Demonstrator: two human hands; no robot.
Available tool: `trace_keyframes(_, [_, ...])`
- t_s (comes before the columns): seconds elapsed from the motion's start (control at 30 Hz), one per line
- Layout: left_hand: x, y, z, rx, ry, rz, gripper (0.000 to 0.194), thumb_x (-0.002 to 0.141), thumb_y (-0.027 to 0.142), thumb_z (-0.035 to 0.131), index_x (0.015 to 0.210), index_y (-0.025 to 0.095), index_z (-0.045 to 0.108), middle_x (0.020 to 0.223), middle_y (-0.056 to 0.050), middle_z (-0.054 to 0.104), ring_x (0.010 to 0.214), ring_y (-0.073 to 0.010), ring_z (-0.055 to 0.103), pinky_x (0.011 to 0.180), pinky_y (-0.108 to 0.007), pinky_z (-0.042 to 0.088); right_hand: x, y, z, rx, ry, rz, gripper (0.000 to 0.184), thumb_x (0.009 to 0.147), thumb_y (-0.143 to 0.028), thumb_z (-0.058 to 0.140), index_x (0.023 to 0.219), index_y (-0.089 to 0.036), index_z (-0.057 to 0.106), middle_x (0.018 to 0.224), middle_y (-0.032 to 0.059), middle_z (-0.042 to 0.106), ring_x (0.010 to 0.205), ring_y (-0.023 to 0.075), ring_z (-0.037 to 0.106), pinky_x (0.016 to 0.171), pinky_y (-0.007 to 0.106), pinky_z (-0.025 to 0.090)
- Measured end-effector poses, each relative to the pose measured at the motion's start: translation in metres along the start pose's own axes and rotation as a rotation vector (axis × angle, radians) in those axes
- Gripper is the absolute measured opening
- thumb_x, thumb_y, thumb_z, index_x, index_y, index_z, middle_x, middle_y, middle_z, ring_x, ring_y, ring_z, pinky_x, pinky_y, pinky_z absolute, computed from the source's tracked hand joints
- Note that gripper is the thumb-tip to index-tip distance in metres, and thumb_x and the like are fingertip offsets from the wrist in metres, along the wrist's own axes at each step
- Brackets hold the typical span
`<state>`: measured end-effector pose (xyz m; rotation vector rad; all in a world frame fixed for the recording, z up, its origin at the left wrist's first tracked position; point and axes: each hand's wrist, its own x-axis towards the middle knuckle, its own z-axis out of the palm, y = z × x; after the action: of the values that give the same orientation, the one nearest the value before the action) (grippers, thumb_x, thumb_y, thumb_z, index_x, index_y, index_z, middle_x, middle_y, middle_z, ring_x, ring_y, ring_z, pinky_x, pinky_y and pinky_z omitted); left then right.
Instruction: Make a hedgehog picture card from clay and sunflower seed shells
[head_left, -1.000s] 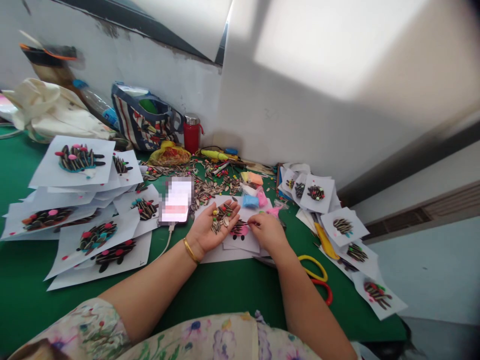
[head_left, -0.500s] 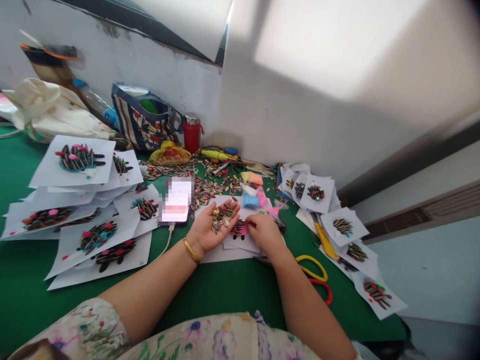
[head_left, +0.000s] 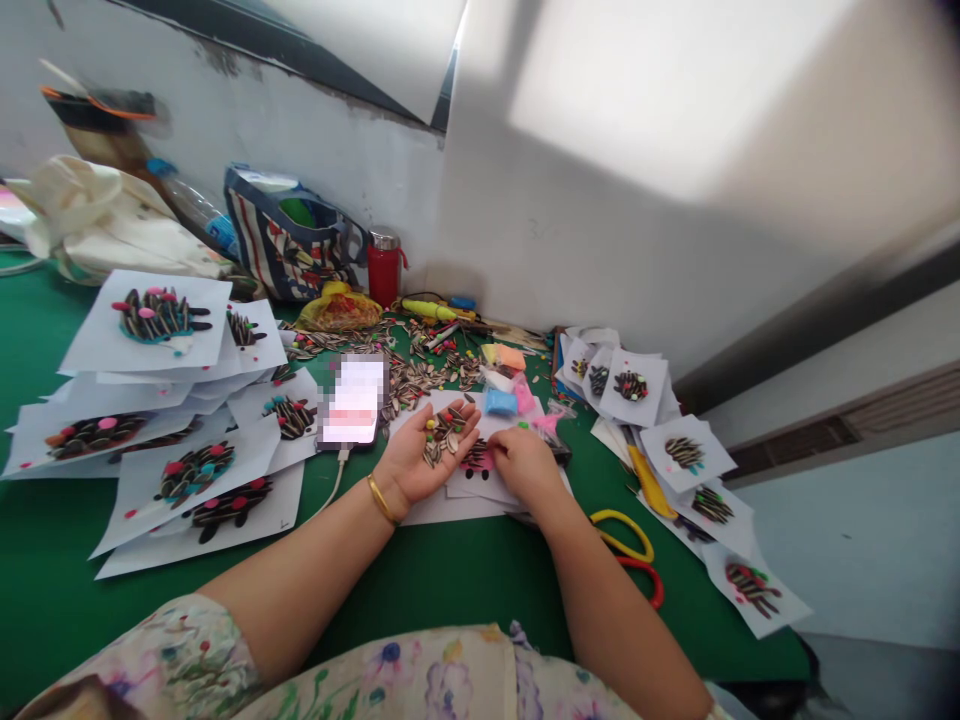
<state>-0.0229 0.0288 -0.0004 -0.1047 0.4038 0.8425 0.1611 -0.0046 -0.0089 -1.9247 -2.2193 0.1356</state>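
My left hand (head_left: 426, 456) lies palm up on the green table, cupping a small heap of striped sunflower seeds (head_left: 444, 433) and a few coloured beads. A gold bangle sits on that wrist. My right hand (head_left: 525, 462) rests knuckles up just right of it, fingers curled in a pinch over a white paper sheet (head_left: 480, 482) that carries a pink clay shape stuck with seeds (head_left: 478, 458). What the pinch holds is hidden.
Finished seed pictures on white sheets (head_left: 187, 470) pile up at the left and more (head_left: 686, 452) at the right. A phone (head_left: 351, 402) on a cable, loose seeds (head_left: 416, 375), clay bags (head_left: 501, 400), a red flask (head_left: 383, 266), a striped bag (head_left: 289, 240) and scissors (head_left: 626, 545) surround the hands.
My right hand has slid a little to the left, closer to the pink clay shape and my left palm. The left hand has stayed put.
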Motion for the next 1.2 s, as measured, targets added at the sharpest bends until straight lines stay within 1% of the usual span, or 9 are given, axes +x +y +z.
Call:
trace_keyframes(0.13, [-0.001, 0.000, 0.000, -0.003, 0.000, -0.002, 0.037, 0.098, 0.033, 0.038, 0.116, 0.009, 0.060, 0.111, -0.017, 0.068, 0.112, -0.0268, 0.063, 0.092, -0.041, 0.054, -0.003, 0.000, -0.003, -0.003, 0.013, -0.011, 0.018, 0.087, -0.019, 0.055, 0.086, -0.022, 0.073, 0.084, 0.0065, 0.069, 0.084, 0.0200, 0.059, 0.074, 0.029, 0.039])
trace_keyframes(0.33, [0.001, 0.001, -0.003, -0.020, -0.037, -0.025, 0.037, 0.098, 0.034, 0.038, 0.113, 0.009, 0.060, 0.110, -0.017, 0.068, 0.114, -0.0266, 0.062, 0.093, -0.042, 0.053, -0.008, -0.001, -0.009, 0.076, 0.189, -0.071, 0.017, 0.086, -0.019, 0.056, 0.089, -0.019, 0.072, 0.086, 0.0067, 0.068, 0.088, 0.0214, 0.058, 0.081, 0.032, 0.041])
trace_keyframes(0.47, [0.003, 0.000, -0.004, 0.007, -0.038, -0.028, 0.038, 0.098, 0.035, 0.037, 0.114, 0.010, 0.060, 0.107, -0.016, 0.069, 0.110, -0.0251, 0.065, 0.089, -0.038, 0.055, -0.015, -0.022, -0.012, 0.226, 0.269, -0.210, 0.017, 0.090, -0.024, 0.055, 0.092, -0.021, 0.071, 0.084, 0.0059, 0.067, 0.087, 0.0207, 0.058, 0.081, 0.033, 0.042])
trace_keyframes(0.53, [0.004, -0.002, -0.005, 0.028, -0.038, -0.030, 0.038, 0.098, 0.035, 0.037, 0.114, 0.009, 0.061, 0.105, -0.016, 0.070, 0.108, -0.0246, 0.065, 0.088, -0.036, 0.055, -0.018, -0.037, -0.012, 0.289, 0.275, -0.292, 0.017, 0.090, -0.028, 0.056, 0.095, -0.022, 0.071, 0.089, 0.0058, 0.068, 0.089, 0.0206, 0.058, 0.082, 0.033, 0.042])
trace_keyframes(0.6, [0.004, -0.005, -0.005, 0.049, -0.032, -0.023, 0.039, 0.097, 0.035, 0.038, 0.114, 0.009, 0.061, 0.104, -0.017, 0.070, 0.107, -0.0248, 0.066, 0.090, -0.036, 0.054, -0.019, -0.049, -0.010, 0.291, 0.272, -0.322, 0.016, 0.088, -0.030, 0.060, 0.098, -0.023, 0.071, 0.090, 0.0057, 0.068, 0.087, 0.0211, 0.058, 0.081, 0.035, 0.042])
trace_keyframes(0.7, [0.004, -0.008, -0.005, 0.088, -0.028, 0.002, 0.038, 0.097, 0.035, 0.040, 0.114, 0.009, 0.061, 0.104, -0.016, 0.071, 0.106, -0.0251, 0.066, 0.093, -0.037, 0.052, -0.017, -0.058, -0.005, 0.258, 0.236, -0.304, 0.020, 0.084, -0.031, 0.065, 0.100, -0.022, 0.071, 0.090, 0.0060, 0.068, 0.087, 0.0225, 0.058, 0.081, 0.036, 0.043])
trace_keyframes(0.8, [0.003, -0.011, -0.004, 0.127, -0.027, 0.009, 0.037, 0.096, 0.034, 0.040, 0.112, 0.010, 0.062, 0.104, -0.016, 0.071, 0.105, -0.0249, 0.066, 0.093, -0.037, 0.052, -0.014, -0.059, -0.002, 0.255, 0.215, -0.289, 0.017, 0.084, -0.030, 0.064, 0.097, -0.022, 0.072, 0.090, 0.0058, 0.068, 0.089, 0.0223, 0.058, 0.082, 0.036, 0.043])
trace_keyframes(1.0, [0.001, -0.012, -0.001, 0.141, -0.027, -0.032, 0.039, 0.098, 0.033, 0.036, 0.112, 0.009, 0.062, 0.103, -0.017, 0.071, 0.101, -0.0251, 0.068, 0.089, -0.036, 0.054, -0.011, -0.056, -0.003, 0.289, 0.275, -0.273, 0.016, 0.085, -0.022, 0.056, 0.090, -0.020, 0.072, 0.087, 0.0062, 0.068, 0.087, 0.0216, 0.058, 0.084, 0.036, 0.044])
trace_keyframes(1.2, [0.000, -0.011, -0.001, 0.120, -0.026, -0.052, 0.040, 0.098, 0.032, 0.036, 0.121, 0.008, 0.058, 0.105, -0.017, 0.071, 0.095, -0.0227, 0.070, 0.082, -0.032, 0.057, -0.012, -0.054, -0.004, 0.457, 0.313, -0.215, 0.020, 0.088, -0.019, 0.051, 0.090, -0.019, 0.070, 0.086, 0.0054, 0.068, 0.085, 0.0196, 0.059, 0.081, 0.033, 0.046])
